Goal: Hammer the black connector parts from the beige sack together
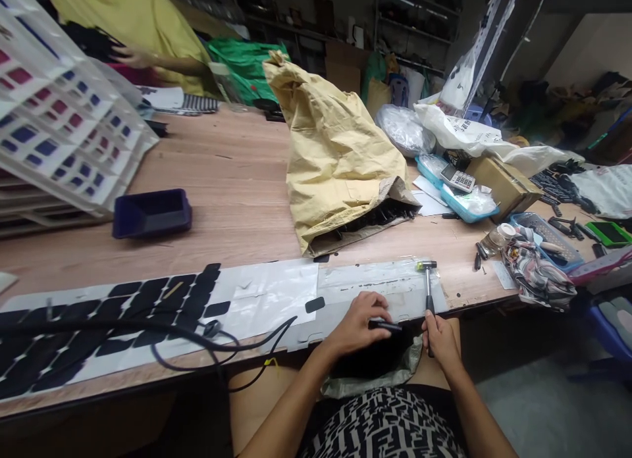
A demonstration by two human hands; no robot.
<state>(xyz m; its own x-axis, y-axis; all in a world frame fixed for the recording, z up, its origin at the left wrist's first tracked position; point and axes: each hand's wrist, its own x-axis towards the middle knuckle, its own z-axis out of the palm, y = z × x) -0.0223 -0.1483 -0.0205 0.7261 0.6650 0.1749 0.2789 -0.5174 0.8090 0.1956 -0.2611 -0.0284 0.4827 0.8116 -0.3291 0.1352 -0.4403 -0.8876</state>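
Observation:
My right hand (pixel 441 339) is wrapped round the black handle of a small hammer (pixel 428 290), its head up over the table edge with a yellowish face on one side. In my left hand (pixel 363 320) is a small black elongated piece (pixel 386 326), held near the table's front edge; its exact kind is unclear. Below both hands an open sack (pixel 372 382) lies across my lap, dark inside. A clear-covered grey sheet (pixel 365 280) lies on the table just beyond my left hand, and a flat black rounded piece (pixel 315 305) rests at its left.
A yellow sack (pixel 340 142) with black pieces at its mouth lies ahead. Rows of black pieces (pixel 162 300) cover white sheets at left, crossed by black cables (pixel 148 328). A purple tray (pixel 152 213), a white crate (pixel 64 109) and a person in yellow (pixel 143 30) are farther left.

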